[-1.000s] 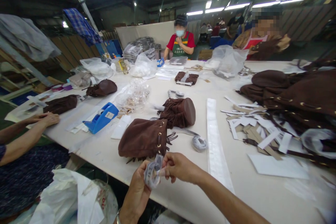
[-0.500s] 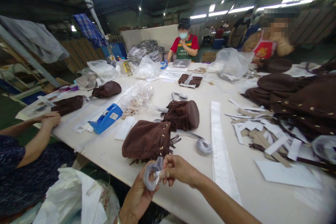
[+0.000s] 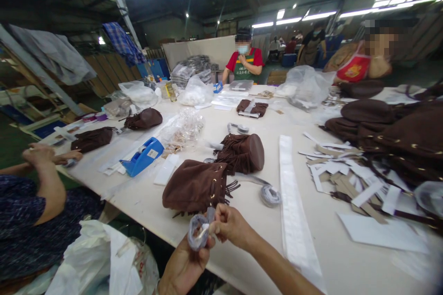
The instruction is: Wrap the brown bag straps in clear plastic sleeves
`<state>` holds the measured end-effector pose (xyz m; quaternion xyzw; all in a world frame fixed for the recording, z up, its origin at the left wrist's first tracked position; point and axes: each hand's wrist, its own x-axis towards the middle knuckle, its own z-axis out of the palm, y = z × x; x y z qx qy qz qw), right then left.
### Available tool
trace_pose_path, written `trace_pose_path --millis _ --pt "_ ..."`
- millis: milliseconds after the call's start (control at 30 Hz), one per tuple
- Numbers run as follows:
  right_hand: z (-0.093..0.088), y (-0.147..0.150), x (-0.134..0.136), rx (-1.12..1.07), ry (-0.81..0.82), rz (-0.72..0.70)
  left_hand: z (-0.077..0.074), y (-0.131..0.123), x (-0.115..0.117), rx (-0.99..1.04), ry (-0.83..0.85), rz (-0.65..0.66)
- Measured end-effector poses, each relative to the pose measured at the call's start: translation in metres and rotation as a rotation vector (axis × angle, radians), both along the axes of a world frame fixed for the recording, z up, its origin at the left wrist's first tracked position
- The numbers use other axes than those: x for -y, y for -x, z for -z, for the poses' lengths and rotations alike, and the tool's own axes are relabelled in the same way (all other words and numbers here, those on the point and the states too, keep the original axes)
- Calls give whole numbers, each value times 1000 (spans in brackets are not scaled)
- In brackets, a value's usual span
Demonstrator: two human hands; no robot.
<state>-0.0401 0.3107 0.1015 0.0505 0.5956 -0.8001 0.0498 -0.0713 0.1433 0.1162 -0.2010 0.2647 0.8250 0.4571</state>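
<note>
Over the table's near edge, my left hand (image 3: pixel 187 260) is closed round a small coil wrapped in clear plastic (image 3: pixel 194 242), which looks like a rolled strap. Thumb and fingertips of my right hand (image 3: pixel 230 223) pinch the loose plastic end at the coil's right side. Just beyond both hands lies a brown drawstring bag (image 3: pixel 192 184) with gold eyelets and fringe. Behind it a second fringed bag (image 3: pixel 244 152) rests on its side. Another plastic-wrapped coil (image 3: pixel 270 195) sits on the table to the right, a strip of plastic trailing from it.
A blue tape dispenser (image 3: pixel 143 156) stands left of the bags. Long white plastic sleeves (image 3: pixel 292 203) lie on the right, beside paper strips (image 3: pixel 363 179) and piled brown bags (image 3: pixel 408 133). At left, a co-worker's hands (image 3: pixel 44 154) are at the table edge; a white plastic bag (image 3: pixel 93 258) hangs below.
My hands stay together at the coil, which has turned slightly, with the right fingers still on its plastic end. The co-worker's hands at left have moved apart and left. The view has shifted slightly.
</note>
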Motion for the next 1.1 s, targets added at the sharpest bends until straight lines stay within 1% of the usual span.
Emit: trace_pose_path --millis 67,100,200,267,367,433,467,533,633,700,767,867,933,1000,1033,1100 --pt "7 -2 7 -61 -60 79 0 -1 1 40 -81 20" --pt "10 -3 9 -83 -123 107 0 -1 1 50 -105 27" --pt "17 -6 10 -129 -423 161 1 -1 4 52 -111 40" --pt "20 -8 7 -170 -665 164 1 0 5 34 -62 54" --pt "22 -13 1 -230 -980 97 -4 -1 5 -51 87 70" --pt "21 -20 -3 -243 -1128 42 -9 -4 5 -165 196 80" --pt "20 -25 -5 -241 -1171 17 -10 -5 6 -227 238 81" --pt "19 -37 -9 -228 -1206 -40 -11 -8 8 -316 291 93" --pt "18 -55 -20 -177 -1189 -107 -7 -5 16 -340 318 119" --pt "19 -62 -31 -108 -1182 -75 -7 1 22 -337 308 83" --pt "20 -60 -42 -52 -1167 5 -14 12 28 -359 273 26" --pt "21 -39 -55 -50 -1121 169 -34 29 33 -422 214 4" --pt "17 -17 -60 -73 -1096 296 -49 40 33 -478 174 -17" --pt "11 9 -62 -91 -1102 394 -62 48 33 -536 133 -44" --pt "7 21 -62 -90 -1126 416 -67 53 33 -562 114 -50" --pt "-2 44 -62 -65 -1197 406 -80 61 34 -604 83 -48"
